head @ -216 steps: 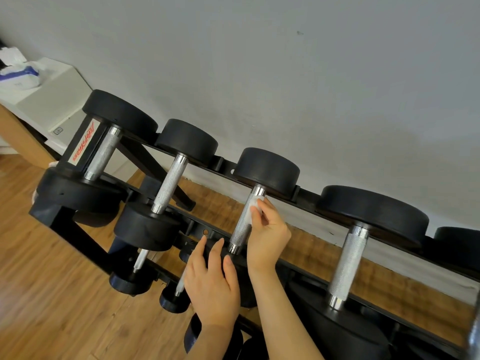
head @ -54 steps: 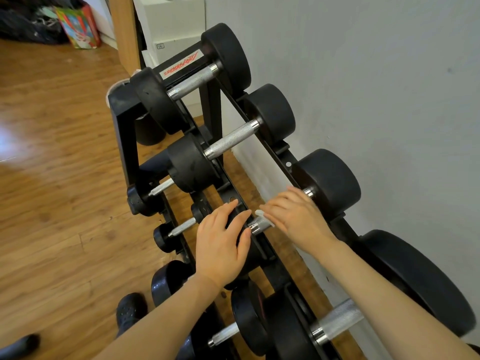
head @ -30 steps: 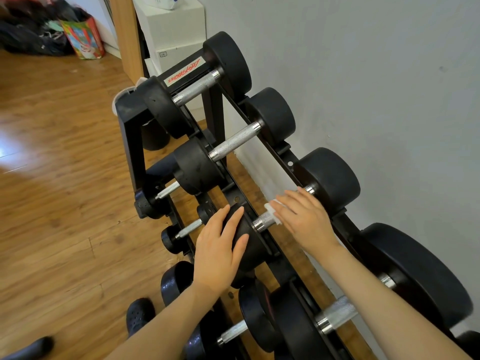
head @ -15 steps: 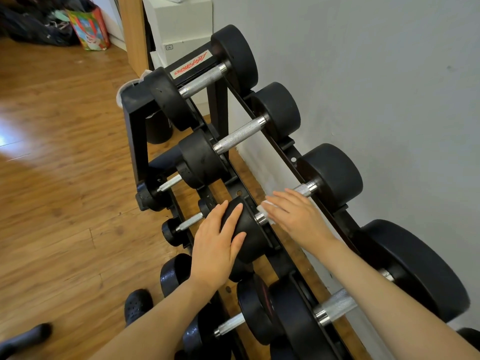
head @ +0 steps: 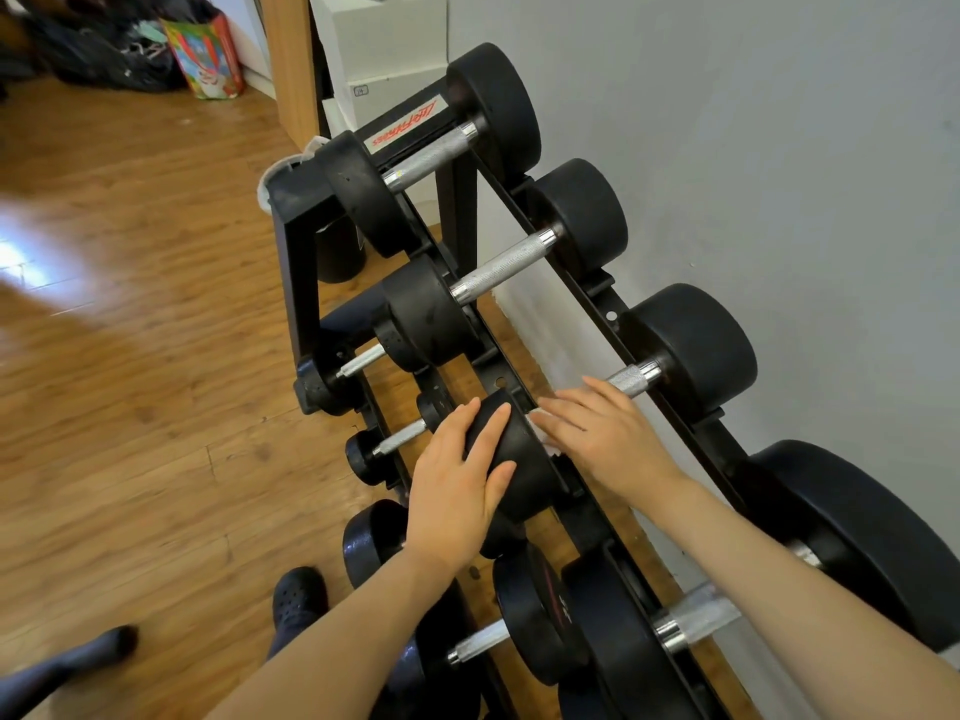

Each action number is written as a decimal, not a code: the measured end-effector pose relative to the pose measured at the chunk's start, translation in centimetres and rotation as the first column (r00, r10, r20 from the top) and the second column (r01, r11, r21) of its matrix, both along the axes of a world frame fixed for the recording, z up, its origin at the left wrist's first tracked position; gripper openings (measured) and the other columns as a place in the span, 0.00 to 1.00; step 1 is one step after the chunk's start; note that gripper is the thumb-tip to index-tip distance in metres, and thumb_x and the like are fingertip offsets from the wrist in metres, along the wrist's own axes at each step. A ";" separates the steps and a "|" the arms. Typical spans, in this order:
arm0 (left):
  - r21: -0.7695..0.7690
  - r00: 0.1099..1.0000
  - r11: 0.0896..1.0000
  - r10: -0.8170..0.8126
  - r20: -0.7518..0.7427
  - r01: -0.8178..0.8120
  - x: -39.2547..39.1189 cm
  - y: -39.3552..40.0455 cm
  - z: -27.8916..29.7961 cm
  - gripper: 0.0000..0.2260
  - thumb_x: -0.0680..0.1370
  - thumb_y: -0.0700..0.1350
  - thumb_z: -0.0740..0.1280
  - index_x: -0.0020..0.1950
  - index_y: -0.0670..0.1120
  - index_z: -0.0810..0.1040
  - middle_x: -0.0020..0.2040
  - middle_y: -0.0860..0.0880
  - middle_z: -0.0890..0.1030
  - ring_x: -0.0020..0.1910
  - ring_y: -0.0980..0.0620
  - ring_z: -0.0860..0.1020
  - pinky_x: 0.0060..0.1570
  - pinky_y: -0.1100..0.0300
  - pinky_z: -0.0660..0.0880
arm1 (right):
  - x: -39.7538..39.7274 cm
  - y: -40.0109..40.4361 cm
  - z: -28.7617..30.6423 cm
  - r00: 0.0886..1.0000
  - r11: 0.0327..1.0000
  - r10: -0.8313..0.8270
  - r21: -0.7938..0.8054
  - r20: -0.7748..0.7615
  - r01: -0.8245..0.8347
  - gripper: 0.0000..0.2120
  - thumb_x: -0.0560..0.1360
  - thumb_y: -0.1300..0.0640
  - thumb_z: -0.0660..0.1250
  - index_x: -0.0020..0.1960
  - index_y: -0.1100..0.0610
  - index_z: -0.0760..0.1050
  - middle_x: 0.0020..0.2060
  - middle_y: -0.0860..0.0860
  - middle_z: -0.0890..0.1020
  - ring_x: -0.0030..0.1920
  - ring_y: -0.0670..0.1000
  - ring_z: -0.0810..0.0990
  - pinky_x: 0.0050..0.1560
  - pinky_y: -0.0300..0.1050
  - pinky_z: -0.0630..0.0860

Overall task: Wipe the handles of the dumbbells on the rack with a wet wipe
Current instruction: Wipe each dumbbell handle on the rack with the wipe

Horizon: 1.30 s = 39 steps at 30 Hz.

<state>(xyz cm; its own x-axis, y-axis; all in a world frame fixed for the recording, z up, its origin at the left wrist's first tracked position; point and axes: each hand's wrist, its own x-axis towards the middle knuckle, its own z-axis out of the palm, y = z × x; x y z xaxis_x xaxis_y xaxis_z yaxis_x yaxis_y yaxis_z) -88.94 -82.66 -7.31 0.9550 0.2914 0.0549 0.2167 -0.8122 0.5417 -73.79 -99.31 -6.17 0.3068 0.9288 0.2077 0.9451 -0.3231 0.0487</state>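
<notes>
A black dumbbell rack (head: 587, 298) stands along the grey wall, holding several black dumbbells with knurled silver handles. My left hand (head: 457, 485) rests flat on the near head (head: 524, 459) of the third top-row dumbbell, fingers straight. My right hand (head: 602, 444) lies over that dumbbell's handle (head: 631, 379) at its near end, holding a white wet wipe (head: 543, 436) around it. Only an edge of the wipe shows under the fingers. The far end of the handle is bare beside the far head (head: 696, 345).
The first handle (head: 426, 158) and second handle (head: 504, 270) lie further along the rack, a fourth handle (head: 696, 621) nearer me. Smaller dumbbells (head: 400, 439) sit on the lower tier. A dark shoe (head: 298, 597) stands on the wooden floor; a white cabinet (head: 384, 39) is beyond the rack.
My right hand has slid the wipe back and forth along the third handle and now sits at its near end, baring the far end. My left hand stayed on the near head.
</notes>
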 end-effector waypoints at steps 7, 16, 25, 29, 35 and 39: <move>-0.004 1.000 1.000 0.004 0.004 -0.004 0.1 0.0 -0.2 0.24 0.82 0.57 0.51 0.77 0.53 0.59 0.75 0.45 0.66 0.73 0.45 0.65 0.68 0.52 0.59 | 1.4 -0.8 0.8 0.999 0.999 -0.031 -0.027 0.010 0.032 0.15 0.76 0.55 0.62 0.60 0.55 0.79 0.57 0.52 0.82 0.60 0.55 0.78 0.69 0.56 0.63; 0.008 1.000 1.000 0.010 0.001 -0.010 0.2 0.0 -0.4 0.25 0.81 0.57 0.51 0.78 0.53 0.58 0.76 0.45 0.65 0.72 0.45 0.65 0.67 0.53 0.61 | 2.6 -0.7 1.6 1.000 0.998 -0.009 -0.054 -0.025 0.008 0.15 0.73 0.54 0.68 0.60 0.54 0.80 0.56 0.51 0.83 0.59 0.55 0.79 0.68 0.56 0.66; 0.003 1.000 1.000 0.021 0.007 -0.021 0.1 -0.2 -0.5 0.24 0.81 0.57 0.51 0.77 0.54 0.58 0.75 0.45 0.66 0.72 0.44 0.66 0.67 0.51 0.61 | 0.1 0.1 -0.4 0.996 0.996 -0.054 0.062 -0.065 0.058 0.14 0.76 0.55 0.65 0.60 0.55 0.80 0.59 0.53 0.81 0.62 0.56 0.77 0.70 0.54 0.62; -0.010 1.000 1.000 0.023 0.013 -0.023 0.1 -0.2 -0.5 0.24 0.81 0.57 0.51 0.77 0.54 0.58 0.75 0.45 0.66 0.72 0.43 0.67 0.66 0.50 0.63 | -0.4 -1.5 -1.1 0.983 0.971 -0.184 0.151 -0.016 0.184 0.16 0.79 0.53 0.61 0.64 0.56 0.77 0.63 0.54 0.79 0.65 0.57 0.75 0.71 0.53 0.61; -0.040 0.999 0.999 0.030 0.011 -0.030 0.1 -0.3 -0.8 0.24 0.81 0.59 0.49 0.77 0.57 0.55 0.76 0.47 0.63 0.74 0.46 0.62 0.67 0.51 0.61 | -2.1 -1.0 -1.5 0.978 0.962 -0.208 0.179 -0.006 0.205 0.24 0.71 0.61 0.73 0.66 0.61 0.75 0.62 0.57 0.78 0.63 0.56 0.75 0.63 0.49 0.71; -0.050 0.999 0.998 0.037 0.007 -0.036 0.2 -0.3 -0.9 0.25 0.80 0.58 0.50 0.77 0.57 0.54 0.77 0.47 0.62 0.74 0.47 0.62 0.68 0.50 0.62 | -2.5 -0.8 -1.8 0.966 0.950 -0.256 0.175 -0.033 0.258 0.26 0.68 0.61 0.76 0.64 0.61 0.76 0.59 0.57 0.79 0.60 0.57 0.77 0.57 0.49 0.75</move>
<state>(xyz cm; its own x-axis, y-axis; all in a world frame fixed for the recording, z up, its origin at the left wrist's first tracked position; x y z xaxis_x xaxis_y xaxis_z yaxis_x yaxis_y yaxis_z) -88.77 -83.00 -8.18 0.9433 0.3286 0.0471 0.2412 -0.7759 0.5830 -76.32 -100.16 -7.98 0.5332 0.7671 0.3569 0.8290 -0.5578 -0.0395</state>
